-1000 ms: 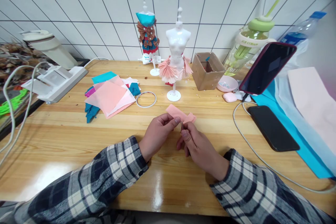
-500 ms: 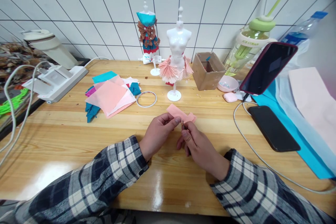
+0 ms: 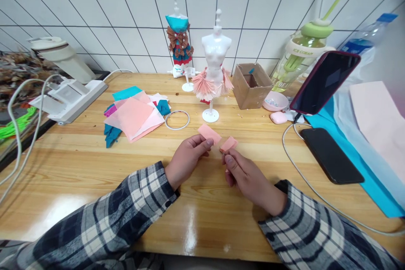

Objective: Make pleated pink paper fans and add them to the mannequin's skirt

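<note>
Above the front middle of the table, my left hand [image 3: 189, 158] pinches a flat strip of salmon-pink paper [image 3: 209, 133] between thumb and fingers. A little to its right, a smaller folded piece of the same pink paper [image 3: 229, 144] stands at the fingertips of my right hand [image 3: 247, 174], whose fingers are curled closed. Something small and dark shows at those fingertips, too little of it to name. A narrow gap lies between the two pieces. Behind them stands a white mini dress form [image 3: 216, 48] wearing a pleated pink paper skirt [image 3: 204, 85].
A second, dressed form [image 3: 177, 42] stands at the back. To the left lie stacked coloured sheets [image 3: 134, 116], a white ring [image 3: 177, 120] and a power strip [image 3: 76, 99]. Rightward are a cardboard box [image 3: 251, 88], pink dish [image 3: 275, 101], propped phone [image 3: 325, 82], black phone [image 3: 331, 155] and cable.
The pink paper, one connected-looking strip before, is now two separate pieces. My left hand has shifted slightly left, my right hand slightly right.
</note>
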Action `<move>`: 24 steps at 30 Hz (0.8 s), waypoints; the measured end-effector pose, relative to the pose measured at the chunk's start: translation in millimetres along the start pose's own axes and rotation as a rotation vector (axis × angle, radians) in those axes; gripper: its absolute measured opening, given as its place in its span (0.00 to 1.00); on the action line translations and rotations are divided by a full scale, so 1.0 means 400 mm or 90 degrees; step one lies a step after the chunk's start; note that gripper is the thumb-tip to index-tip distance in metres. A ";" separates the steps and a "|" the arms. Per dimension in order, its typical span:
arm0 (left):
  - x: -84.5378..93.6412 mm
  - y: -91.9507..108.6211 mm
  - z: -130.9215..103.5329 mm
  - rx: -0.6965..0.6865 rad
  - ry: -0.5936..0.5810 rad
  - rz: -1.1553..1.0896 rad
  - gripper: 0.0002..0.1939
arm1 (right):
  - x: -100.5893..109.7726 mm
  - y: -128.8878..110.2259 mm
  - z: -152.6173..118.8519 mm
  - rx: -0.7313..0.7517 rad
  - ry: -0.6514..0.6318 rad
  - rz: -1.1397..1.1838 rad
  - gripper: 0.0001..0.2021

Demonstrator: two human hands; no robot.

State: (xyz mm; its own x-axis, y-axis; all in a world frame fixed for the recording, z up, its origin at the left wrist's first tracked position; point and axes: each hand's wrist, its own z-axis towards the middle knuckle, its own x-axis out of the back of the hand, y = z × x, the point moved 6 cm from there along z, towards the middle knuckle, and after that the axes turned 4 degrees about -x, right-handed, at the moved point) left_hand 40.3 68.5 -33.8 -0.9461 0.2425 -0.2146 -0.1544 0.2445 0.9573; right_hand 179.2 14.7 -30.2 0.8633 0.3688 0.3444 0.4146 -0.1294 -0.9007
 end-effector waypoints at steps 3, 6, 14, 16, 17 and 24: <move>-0.002 -0.005 0.004 0.021 -0.043 -0.005 0.12 | 0.014 0.004 0.002 0.005 0.022 -0.001 0.19; -0.006 -0.004 0.004 0.026 -0.079 0.028 0.12 | 0.020 -0.002 0.004 0.024 0.032 -0.029 0.19; -0.008 0.003 0.002 0.019 -0.111 0.091 0.14 | 0.024 -0.010 0.011 0.032 0.008 -0.021 0.20; -0.007 0.003 0.003 0.019 -0.113 0.096 0.14 | 0.024 -0.010 0.012 0.030 0.001 -0.020 0.19; -0.006 0.002 0.003 0.019 -0.114 0.099 0.14 | 0.025 -0.009 0.012 0.028 -0.001 -0.018 0.19; -0.004 -0.003 0.005 0.019 -0.118 0.102 0.14 | 0.023 -0.008 0.015 0.024 -0.011 0.001 0.18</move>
State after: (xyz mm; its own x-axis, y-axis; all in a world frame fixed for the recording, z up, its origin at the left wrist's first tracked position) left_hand 42.4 69.8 -35.0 -0.8892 0.4475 -0.0956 0.0042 0.2168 0.9762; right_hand 184.1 24.1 -25.9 0.8591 0.3839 0.3385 0.4015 -0.0954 -0.9109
